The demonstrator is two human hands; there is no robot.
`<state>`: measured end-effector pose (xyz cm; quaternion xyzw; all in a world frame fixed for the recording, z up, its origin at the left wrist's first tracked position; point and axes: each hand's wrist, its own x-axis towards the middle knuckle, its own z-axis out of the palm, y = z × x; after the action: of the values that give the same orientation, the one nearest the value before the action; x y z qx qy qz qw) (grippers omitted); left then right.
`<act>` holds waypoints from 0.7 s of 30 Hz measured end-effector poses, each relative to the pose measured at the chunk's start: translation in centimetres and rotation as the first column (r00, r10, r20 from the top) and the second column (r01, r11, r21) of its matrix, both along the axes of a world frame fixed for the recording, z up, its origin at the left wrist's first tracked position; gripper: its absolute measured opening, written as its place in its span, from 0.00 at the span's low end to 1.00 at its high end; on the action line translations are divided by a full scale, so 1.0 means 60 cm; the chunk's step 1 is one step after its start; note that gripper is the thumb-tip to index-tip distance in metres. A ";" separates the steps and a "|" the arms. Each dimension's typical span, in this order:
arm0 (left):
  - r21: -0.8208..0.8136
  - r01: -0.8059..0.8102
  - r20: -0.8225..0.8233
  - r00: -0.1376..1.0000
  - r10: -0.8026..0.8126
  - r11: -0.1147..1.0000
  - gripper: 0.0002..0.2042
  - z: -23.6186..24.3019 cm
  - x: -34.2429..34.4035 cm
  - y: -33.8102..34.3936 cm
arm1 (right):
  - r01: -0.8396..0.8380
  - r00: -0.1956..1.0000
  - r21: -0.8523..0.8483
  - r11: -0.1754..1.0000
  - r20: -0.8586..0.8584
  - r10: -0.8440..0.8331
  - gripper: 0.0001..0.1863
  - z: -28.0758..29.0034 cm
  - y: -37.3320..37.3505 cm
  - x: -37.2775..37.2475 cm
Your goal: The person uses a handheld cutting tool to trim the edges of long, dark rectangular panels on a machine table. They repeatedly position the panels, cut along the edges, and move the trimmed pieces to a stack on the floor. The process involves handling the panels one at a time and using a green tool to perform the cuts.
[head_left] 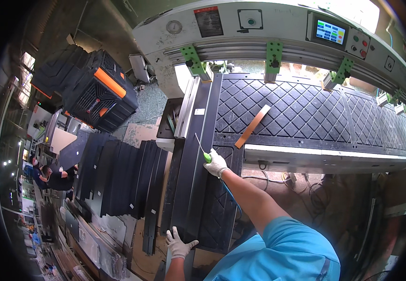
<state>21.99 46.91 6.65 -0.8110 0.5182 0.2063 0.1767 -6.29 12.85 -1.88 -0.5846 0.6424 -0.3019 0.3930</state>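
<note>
My right hand [217, 164], in a pale glove, is closed on the green handle of an air blow gun [206, 156]. Its thin metal nozzle points away and to the left over a long dark panel [191, 171]. A blue hose [232, 195] runs down beside my right forearm. Near the panel's close end my left hand [180, 244], also gloved, lies with fingers spread on the dark surface. A small white label [199, 112] sits toward the panel's far end. To the right, a tan curved strip [253, 126] lies on the black diamond-patterned bed.
A white machine beam [278, 23] with green clamp brackets [273, 56] and a lit touchscreen [330, 33] spans the far side. Stacked dark panels [118, 173] stand at left, below a large black-and-orange machine [100, 91]. Cables [278, 179] hang under the bed. Other people [55, 178] are far left.
</note>
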 end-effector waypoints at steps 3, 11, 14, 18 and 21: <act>-0.016 0.012 0.010 1.000 -0.012 1.000 0.78 -0.010 0.006 -0.004 | -0.019 1.000 0.004 1.000 0.010 0.019 0.32 -0.007 -0.005 -0.007; -0.020 0.029 0.032 0.999 -0.028 0.999 0.78 -0.018 0.005 -0.010 | -0.035 0.993 0.113 0.993 0.112 0.022 0.27 0.016 -0.012 -0.019; -0.018 0.040 0.029 0.999 -0.039 0.999 0.78 -0.016 0.000 -0.021 | -0.022 0.994 0.085 0.996 0.106 0.013 0.27 0.013 -0.014 -0.023; 0.030 0.019 0.037 0.999 -0.020 0.999 0.78 -0.009 -0.008 -0.027 | -0.047 0.991 0.138 0.989 0.134 0.028 0.27 0.020 -0.016 -0.026; 0.037 0.019 0.054 0.998 -0.021 0.999 0.78 -0.014 -0.003 -0.022 | -0.041 0.992 0.136 0.990 0.120 0.024 0.26 0.022 -0.014 -0.020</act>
<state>21.82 45.56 5.80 -0.8079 0.5172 0.1915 0.2075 -7.46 12.02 -0.53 -0.5475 0.6277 -0.2842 0.4748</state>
